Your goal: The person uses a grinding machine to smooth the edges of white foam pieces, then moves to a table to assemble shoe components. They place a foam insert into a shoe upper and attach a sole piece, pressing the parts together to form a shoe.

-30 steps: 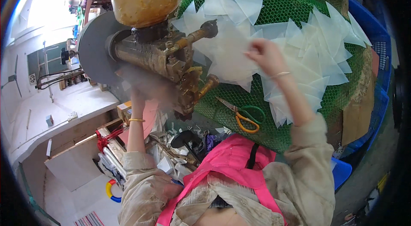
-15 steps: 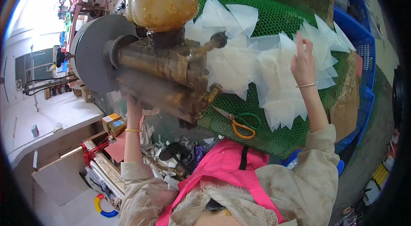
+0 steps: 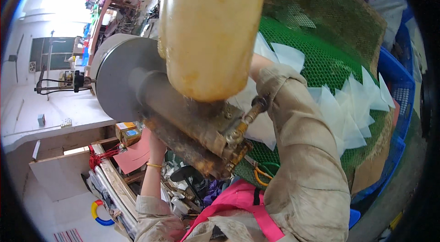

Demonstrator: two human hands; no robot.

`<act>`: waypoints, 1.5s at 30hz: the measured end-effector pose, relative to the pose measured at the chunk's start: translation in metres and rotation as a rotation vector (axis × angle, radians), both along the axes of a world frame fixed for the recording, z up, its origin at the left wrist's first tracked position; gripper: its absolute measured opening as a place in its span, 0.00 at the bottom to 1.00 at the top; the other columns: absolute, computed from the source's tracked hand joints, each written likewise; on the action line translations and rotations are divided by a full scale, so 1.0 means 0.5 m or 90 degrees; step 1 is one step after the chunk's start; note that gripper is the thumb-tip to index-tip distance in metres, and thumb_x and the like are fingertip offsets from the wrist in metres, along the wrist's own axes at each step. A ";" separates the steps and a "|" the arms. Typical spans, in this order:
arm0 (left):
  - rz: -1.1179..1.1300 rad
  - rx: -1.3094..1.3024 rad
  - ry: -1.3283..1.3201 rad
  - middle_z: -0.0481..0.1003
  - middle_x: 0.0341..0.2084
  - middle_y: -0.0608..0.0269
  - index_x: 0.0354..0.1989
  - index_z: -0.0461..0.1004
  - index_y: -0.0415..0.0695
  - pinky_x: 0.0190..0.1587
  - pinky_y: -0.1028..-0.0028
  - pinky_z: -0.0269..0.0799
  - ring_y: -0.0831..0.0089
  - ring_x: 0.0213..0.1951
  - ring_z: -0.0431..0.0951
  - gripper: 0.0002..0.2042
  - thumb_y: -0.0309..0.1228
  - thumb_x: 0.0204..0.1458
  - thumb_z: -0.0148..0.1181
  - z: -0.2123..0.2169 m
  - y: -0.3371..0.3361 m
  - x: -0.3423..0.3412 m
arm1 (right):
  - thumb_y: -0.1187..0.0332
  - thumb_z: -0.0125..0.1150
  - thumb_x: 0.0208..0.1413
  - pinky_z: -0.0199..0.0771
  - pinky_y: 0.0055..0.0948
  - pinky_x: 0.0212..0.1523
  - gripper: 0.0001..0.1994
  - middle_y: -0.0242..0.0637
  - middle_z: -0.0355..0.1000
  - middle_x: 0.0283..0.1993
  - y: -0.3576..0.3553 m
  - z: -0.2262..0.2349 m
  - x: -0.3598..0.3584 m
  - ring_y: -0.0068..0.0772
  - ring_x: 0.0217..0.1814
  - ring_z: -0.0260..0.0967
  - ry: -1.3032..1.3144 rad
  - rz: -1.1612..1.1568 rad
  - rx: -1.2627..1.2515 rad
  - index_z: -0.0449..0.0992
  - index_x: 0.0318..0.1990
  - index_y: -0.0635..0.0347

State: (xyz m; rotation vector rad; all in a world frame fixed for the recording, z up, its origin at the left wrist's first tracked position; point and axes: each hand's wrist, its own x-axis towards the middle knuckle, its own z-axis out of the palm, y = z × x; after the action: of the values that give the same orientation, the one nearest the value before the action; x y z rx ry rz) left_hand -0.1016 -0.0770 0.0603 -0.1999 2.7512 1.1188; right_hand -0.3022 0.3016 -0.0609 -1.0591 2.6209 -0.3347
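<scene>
A grimy machine with brown, greasy rollers (image 3: pixel 183 127) stands before me, and a yellowed plastic jug (image 3: pixel 213 36) sits on top of it. My left hand (image 3: pixel 157 145) reaches up under the rollers; its fingers are hidden behind them. My right arm (image 3: pixel 302 136), in a beige sleeve, stretches forward past the roller end, and the jug hides its hand. Whitish translucent pointed sheets (image 3: pixel 346 118) lie in overlapping fans on green mesh (image 3: pixel 316 45). Scissors with orange and green handles (image 3: pixel 262 175) rest on the mesh near the rollers, partly covered.
A large grey disc (image 3: pixel 121 79) adjoins the rollers on the left. Blue crates (image 3: pixel 398 81) stand at the right. Below left are small boxes (image 3: pixel 128 133), pink sheets (image 3: pixel 135 152) and long rolls (image 3: pixel 110 187). Scraps (image 3: pixel 181 196) litter the space under the machine.
My right hand has gone from the sheets on the right, leftward and forward behind the jug. My left hand stays under the rollers. The view has shifted, so the jug looks larger.
</scene>
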 end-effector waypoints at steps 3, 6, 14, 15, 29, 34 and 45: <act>0.007 -0.019 -0.010 0.68 0.42 0.53 0.42 0.65 0.36 0.48 0.67 0.60 0.58 0.46 0.65 0.13 0.24 0.46 0.50 -0.010 0.002 0.001 | 0.65 0.62 0.33 0.52 0.40 0.45 0.11 0.29 0.67 0.36 0.005 -0.012 -0.003 0.33 0.44 0.59 -0.023 0.019 -0.006 0.74 0.30 0.50; -0.037 -0.072 -0.005 0.68 0.41 0.54 0.42 0.64 0.36 0.49 0.67 0.59 0.58 0.45 0.65 0.14 0.25 0.46 0.50 -0.002 0.011 0.004 | 0.65 0.62 0.33 0.53 0.39 0.43 0.11 0.30 0.68 0.34 0.016 -0.019 -0.012 0.34 0.42 0.60 -0.032 0.027 -0.022 0.74 0.29 0.51; 0.299 0.562 -0.146 0.67 0.41 0.59 0.46 0.60 0.39 0.45 0.70 0.64 0.67 0.43 0.67 0.15 0.23 0.48 0.49 0.049 0.070 -0.002 | 0.66 0.62 0.32 0.58 0.35 0.38 0.10 0.33 0.69 0.30 0.048 -0.013 -0.014 0.34 0.35 0.62 -0.057 0.035 -0.084 0.74 0.27 0.54; 0.325 0.610 -0.152 0.67 0.41 0.58 0.46 0.60 0.39 0.44 0.71 0.65 0.67 0.43 0.67 0.16 0.23 0.48 0.48 0.048 0.068 -0.003 | 0.66 0.62 0.32 0.59 0.35 0.37 0.10 0.33 0.69 0.29 0.053 -0.006 -0.013 0.34 0.34 0.63 -0.064 0.030 -0.088 0.74 0.27 0.54; -0.017 -0.135 -0.010 0.71 0.35 0.50 0.45 0.61 0.34 0.42 0.72 0.65 0.64 0.40 0.71 0.16 0.20 0.45 0.46 0.062 0.100 -0.022 | 0.71 0.60 0.34 0.64 0.24 0.27 0.08 0.36 0.67 0.19 0.328 0.285 0.164 0.26 0.23 0.63 -0.209 -0.158 -0.332 0.71 0.23 0.65; -0.048 -0.216 0.052 0.69 0.37 0.42 0.45 0.61 0.32 0.44 0.69 0.63 0.55 0.42 0.70 0.17 0.25 0.46 0.50 0.041 0.080 -0.029 | 0.71 0.62 0.36 0.62 0.22 0.31 0.08 0.33 0.67 0.19 0.457 0.408 0.375 0.18 0.25 0.60 -0.217 -0.331 -0.411 0.73 0.25 0.67; -0.068 -0.028 0.028 0.70 0.34 0.49 0.47 0.59 0.32 0.29 0.73 0.68 0.66 0.29 0.73 0.20 0.24 0.44 0.50 0.013 0.049 -0.049 | 0.80 0.56 0.32 0.64 0.33 0.32 0.06 0.41 0.65 0.24 0.422 0.484 0.852 0.42 0.29 0.64 0.163 -0.657 -0.085 0.69 0.23 0.64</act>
State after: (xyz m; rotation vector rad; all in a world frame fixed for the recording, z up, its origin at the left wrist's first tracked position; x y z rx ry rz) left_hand -0.1259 -0.0524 0.0669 -0.0335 2.7891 1.0480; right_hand 0.1237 0.5125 0.1810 0.3546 3.1965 -0.6074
